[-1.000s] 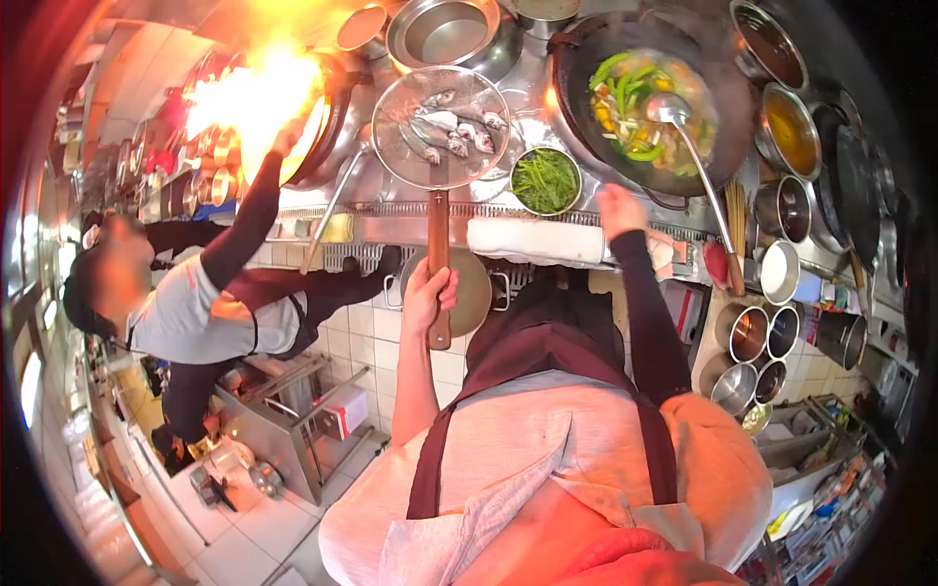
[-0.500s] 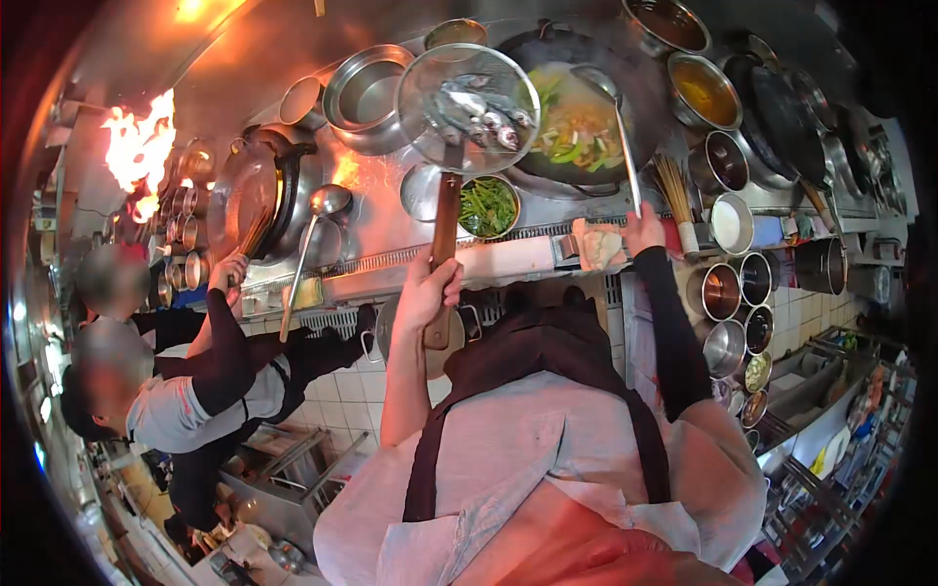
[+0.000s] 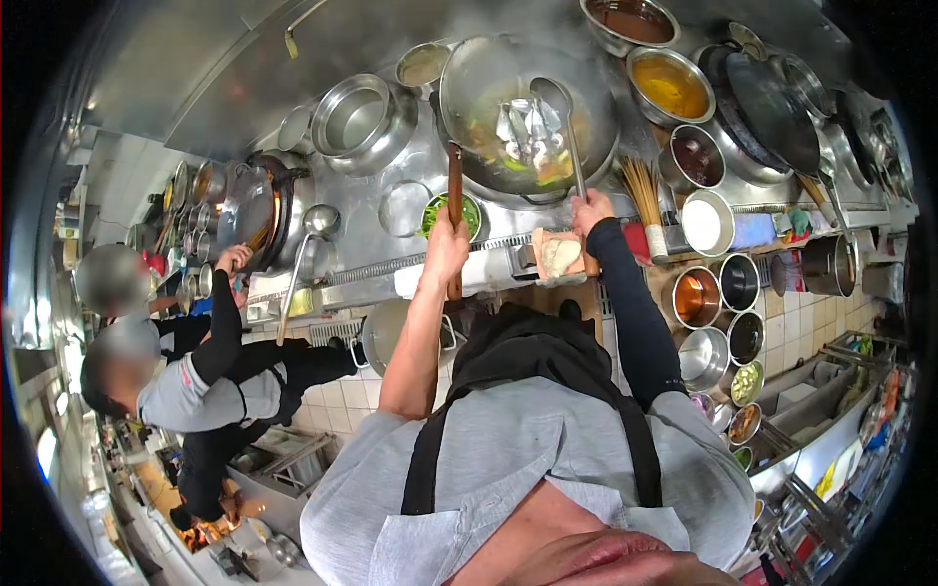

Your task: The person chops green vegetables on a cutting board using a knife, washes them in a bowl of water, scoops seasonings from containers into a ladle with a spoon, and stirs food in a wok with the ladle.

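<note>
My left hand (image 3: pixel 447 244) is closed round the wooden handle of the strainer (image 3: pixel 455 200), which is tilted over the large wok (image 3: pixel 489 181). Several silvery fish (image 3: pixel 532 132) lie over the wok, above vegetables in steaming liquid. The strainer's mesh is hard to make out through the steam. My right hand (image 3: pixel 590 209) grips the long handle of a metal ladle (image 3: pixel 573 146), whose bowl is at the fish. Just left of the wok, a small pot of green leaves (image 3: pixel 471 217) sits partly behind the strainer handle.
Bowls of orange liquid (image 3: pixel 670 86) and dark sauce (image 3: pixel 635 20) stand right of the wok, near a bamboo brush (image 3: pixel 644 200). A co-worker (image 3: pixel 210 391) holds a brush at another wok (image 3: pixel 246 210) on the left. Steel bowls (image 3: pixel 354 122) stand between the woks.
The strainer has moved right over the wok and tilted, with the fish now there. My right hand has drawn the ladle left towards the fish. The flames at the far left are gone.
</note>
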The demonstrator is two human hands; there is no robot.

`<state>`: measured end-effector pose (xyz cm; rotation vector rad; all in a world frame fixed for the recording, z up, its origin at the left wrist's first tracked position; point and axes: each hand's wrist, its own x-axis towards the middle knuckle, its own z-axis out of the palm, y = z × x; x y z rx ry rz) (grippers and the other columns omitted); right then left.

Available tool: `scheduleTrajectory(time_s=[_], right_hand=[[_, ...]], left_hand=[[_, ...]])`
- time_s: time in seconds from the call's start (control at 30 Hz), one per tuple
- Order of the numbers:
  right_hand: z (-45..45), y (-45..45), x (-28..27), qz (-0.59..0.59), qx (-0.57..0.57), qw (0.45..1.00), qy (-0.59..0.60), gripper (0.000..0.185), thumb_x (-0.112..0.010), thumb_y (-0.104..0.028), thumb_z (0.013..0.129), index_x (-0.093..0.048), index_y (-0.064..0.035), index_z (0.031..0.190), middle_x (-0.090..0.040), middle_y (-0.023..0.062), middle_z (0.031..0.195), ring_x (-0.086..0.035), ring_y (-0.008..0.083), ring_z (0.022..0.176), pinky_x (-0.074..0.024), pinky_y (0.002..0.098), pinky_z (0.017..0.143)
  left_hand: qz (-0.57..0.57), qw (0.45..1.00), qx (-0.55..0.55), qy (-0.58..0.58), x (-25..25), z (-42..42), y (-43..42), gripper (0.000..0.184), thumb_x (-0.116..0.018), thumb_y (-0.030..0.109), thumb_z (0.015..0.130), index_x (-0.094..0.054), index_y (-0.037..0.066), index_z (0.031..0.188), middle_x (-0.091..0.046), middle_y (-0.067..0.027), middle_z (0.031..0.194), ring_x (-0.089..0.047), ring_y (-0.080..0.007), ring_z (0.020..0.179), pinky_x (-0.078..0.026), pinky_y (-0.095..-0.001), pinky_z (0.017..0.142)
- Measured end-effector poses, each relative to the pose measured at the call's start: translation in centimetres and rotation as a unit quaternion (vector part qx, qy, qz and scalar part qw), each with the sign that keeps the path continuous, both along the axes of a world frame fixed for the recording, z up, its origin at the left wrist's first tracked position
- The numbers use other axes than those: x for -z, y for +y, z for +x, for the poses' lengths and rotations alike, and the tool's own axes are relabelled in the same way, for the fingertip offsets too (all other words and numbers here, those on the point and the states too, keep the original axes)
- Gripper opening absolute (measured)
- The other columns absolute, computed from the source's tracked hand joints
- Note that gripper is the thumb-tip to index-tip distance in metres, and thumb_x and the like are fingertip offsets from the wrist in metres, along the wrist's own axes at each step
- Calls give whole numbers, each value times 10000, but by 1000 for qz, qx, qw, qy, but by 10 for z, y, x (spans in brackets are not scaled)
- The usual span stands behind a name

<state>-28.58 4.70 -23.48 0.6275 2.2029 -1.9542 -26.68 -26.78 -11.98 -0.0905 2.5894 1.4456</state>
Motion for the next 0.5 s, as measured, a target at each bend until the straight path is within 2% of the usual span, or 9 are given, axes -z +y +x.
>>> scheduleTrajectory(time_s=[0.03, 0.07, 0.17, 0.27, 0.3, 0.33, 0.37, 0.43, 0.5], right_hand=[[0, 5, 5, 148, -21, 988, 29, 299, -664, -183, 920, -576, 31, 1109, -651, 208, 860, -627, 353, 695, -530, 454, 666], [1, 8, -10, 266, -21, 963, 30, 482, -691, -217, 883, -558, 62, 1253, -666, 280, 1017, -649, 428, 927, -519, 440, 855], [24, 21, -38, 200, 0, 960, 196, 519, -678, -237, 901, -537, 56, 1305, -665, 290, 1076, -657, 432, 985, -521, 436, 865], [57, 44, 0, 275, -45, 956, 92, 421, -646, -260, 920, -546, -11, 1243, -676, 297, 971, -649, 495, 959, -522, 520, 811], [70, 45, -29, 294, -17, 953, 63, 333, -622, -235, 929, -563, -2, 1159, -673, 301, 936, -644, 512, 918, -519, 530, 784], [77, 53, -24, 270, -14, 957, 108, 286, -612, -204, 935, -580, 0, 1132, -671, 305, 956, -641, 507, 935, -512, 532, 791], [82, 57, -24, 273, -9, 951, 147, 251, -606, -165, 941, -583, 10, 1121, -677, 289, 942, -666, 473, 887, -517, 507, 781], [86, 70, -21, 182, -11, 966, 181, 253, -615, -153, 947, -582, 19, 1130, -688, 221, 902, -679, 397, 822, -522, 474, 788], [87, 78, -18, 131, -19, 981, 144, 227, -616, -149, 959, -574, 9, 1117, -652, 149, 815, -638, 306, 696, -521, 436, 673]], left_hand=[[-66, 995, 12, 69, 10, -4, 0, 281, -517, 84, 959, -470, -67, 1191, -642, -238, 784, -642, -386, 679, -493, -475, 589], [-131, 982, 23, 137, 15, -5, 1, 293, -513, 79, 962, -460, -76, 1205, -650, -282, 802, -652, -455, 711, -497, -515, 631], [-141, 981, -18, 132, -14, 3, 15, 309, -504, 63, 967, -427, -76, 1232, -637, -359, 846, -606, -580, 831, -460, -588, 739], [-146, 980, -68, 113, -29, 17, 11, 328, -495, 42, 960, -401, -73, 1253, -645, -358, 847, -618, -566, 843, -444, -608, 730], [-142, 981, -86, 102, -35, 25, 9, 339, -496, 41, 958, -398, -76, 1261, -646, -361, 852, -617, -567, 846, -444, -610, 731], [-174, 973, -109, 106, -39, 33, 5, 402, -493, 31, 946, -377, -105, 1305, -645, -364, 845, -626, -556, 836, -453, -613, 734], [-200, 966, -131, 100, -38, 42, -2, 418, -493, 26, 939, -369, -119, 1311, -644, -366, 844, -630, -553, 835, -455, -613, 737], [-250, 950, -167, 91, -35, 49, -17, 450, -494, 15, 925, -353, -145, 1322, -643, -369, 840, -638, -546, 834, -458, -614, 744], [-282, 941, -178, 66, -39, 46, -26, 455, -500, -16, 880, -377, -183, 1284, -650, -384, 874, -652, -536, 887, -491, -587, 800]])
